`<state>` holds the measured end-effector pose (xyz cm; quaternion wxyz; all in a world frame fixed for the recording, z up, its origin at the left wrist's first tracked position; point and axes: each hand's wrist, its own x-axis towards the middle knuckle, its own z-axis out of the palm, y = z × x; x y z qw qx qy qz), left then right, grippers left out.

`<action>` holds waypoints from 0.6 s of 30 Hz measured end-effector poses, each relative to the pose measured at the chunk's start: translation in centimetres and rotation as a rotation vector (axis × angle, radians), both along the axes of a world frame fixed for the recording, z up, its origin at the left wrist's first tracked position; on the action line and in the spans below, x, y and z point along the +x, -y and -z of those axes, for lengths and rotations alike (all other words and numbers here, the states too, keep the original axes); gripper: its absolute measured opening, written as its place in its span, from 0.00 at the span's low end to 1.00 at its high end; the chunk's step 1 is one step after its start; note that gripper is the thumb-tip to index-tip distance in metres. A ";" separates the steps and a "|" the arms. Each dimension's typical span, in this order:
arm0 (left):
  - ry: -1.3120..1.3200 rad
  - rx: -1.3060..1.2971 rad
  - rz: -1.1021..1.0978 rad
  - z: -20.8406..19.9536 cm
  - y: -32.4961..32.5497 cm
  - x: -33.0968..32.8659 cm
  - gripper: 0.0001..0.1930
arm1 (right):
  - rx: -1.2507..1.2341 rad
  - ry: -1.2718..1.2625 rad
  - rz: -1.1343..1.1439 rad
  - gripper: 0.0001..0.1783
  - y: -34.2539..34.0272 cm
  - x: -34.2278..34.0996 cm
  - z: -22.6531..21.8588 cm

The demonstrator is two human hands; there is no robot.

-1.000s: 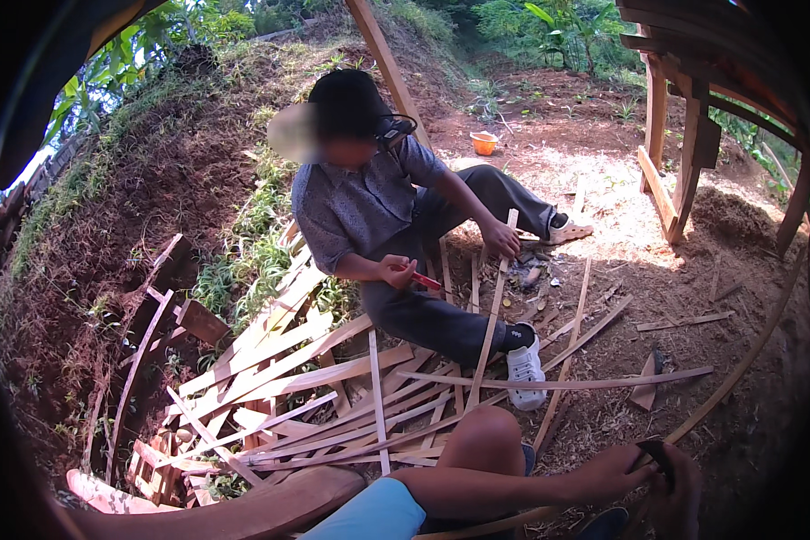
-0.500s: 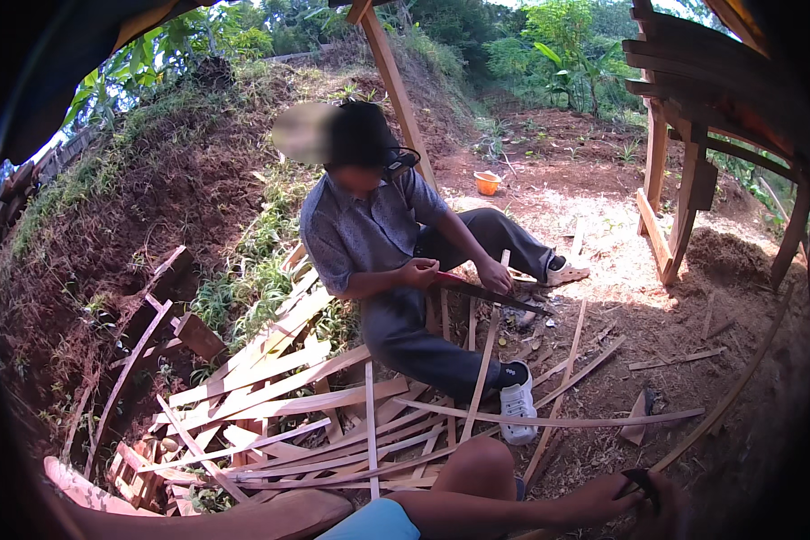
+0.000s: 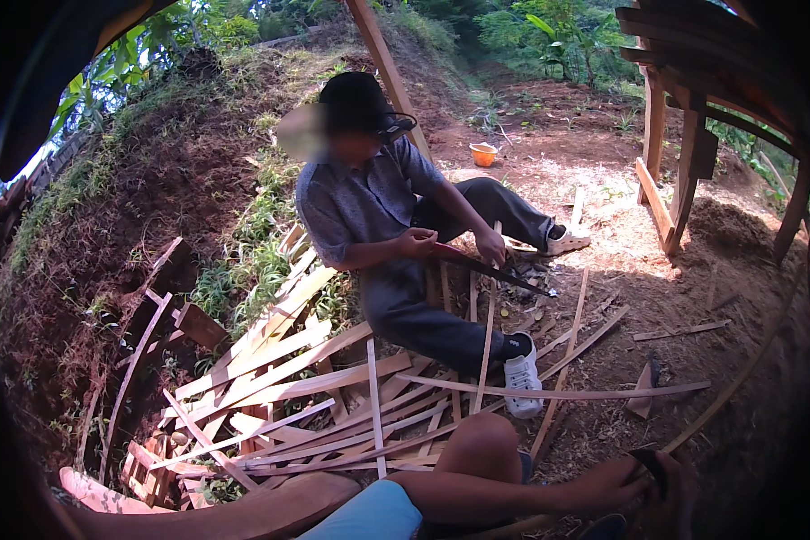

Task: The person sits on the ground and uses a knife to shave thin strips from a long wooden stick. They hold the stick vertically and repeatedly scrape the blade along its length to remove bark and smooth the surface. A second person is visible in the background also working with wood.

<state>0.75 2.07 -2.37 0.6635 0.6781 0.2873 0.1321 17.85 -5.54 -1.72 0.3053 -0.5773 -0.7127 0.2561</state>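
Note:
At the lower right, my left hand closes around the near end of a long, thin wooden strip, which slants away toward the upper right. My right hand lies close beside it in deep shadow, its fingers closed. Between the two hands shows a black curved tool, seemingly in the right hand. Shadow hides the tool's kind and much of the grip. My bent knee rises just left of the hands.
Across from me a seated person holds a saw with a red handle. Many wooden strips lie heaped at left. A wooden frame stands at right. An orange bucket sits farther back.
My view has tipped downward, so the surroundings sit higher in the picture. The black tool has turned a little between my hands. The seated person keeps nearly the same pose.

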 end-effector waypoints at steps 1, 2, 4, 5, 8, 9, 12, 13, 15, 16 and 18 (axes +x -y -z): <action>-0.026 -0.023 0.009 -0.2 0.0 -0.1 0.19 | 0.013 0.017 0.017 0.18 0.2 0.0 0.1; -0.008 -0.020 0.002 0.0 0.1 0.0 0.19 | 0.028 0.030 0.035 0.18 0.3 0.0 0.3; 0.026 -0.014 -0.012 0.6 0.3 0.1 0.19 | 0.053 -0.091 0.035 0.19 0.3 -0.1 1.5; 0.034 0.018 -0.007 1.0 0.4 0.3 0.19 | 0.060 -0.144 0.040 0.19 0.4 -0.1 1.7; 0.019 0.083 -0.009 1.4 0.5 0.5 0.18 | 0.131 -0.019 0.109 0.18 0.6 0.2 1.2; -0.010 0.086 -0.021 0.8 0.4 0.4 0.17 | 0.151 0.024 0.133 0.17 0.5 0.3 0.6; -0.025 0.128 -0.060 1.2 0.5 0.4 0.16 | 0.161 0.102 0.183 0.18 -0.2 0.5 -1.3; -0.021 0.143 -0.080 1.6 0.7 0.3 0.15 | 0.128 0.090 0.184 0.17 -0.6 0.7 -2.2; -0.008 0.171 -0.060 1.8 0.5 0.5 0.15 | 0.098 0.127 0.248 0.18 -0.5 1.1 -3.1; -0.001 0.184 -0.052 2.0 0.5 0.7 0.15 | 0.089 0.129 0.248 0.18 -0.2 1.3 -3.2; -0.004 0.162 -0.028 1.8 0.4 1.0 0.15 | 0.088 0.113 0.246 0.19 -0.1 1.6 -3.5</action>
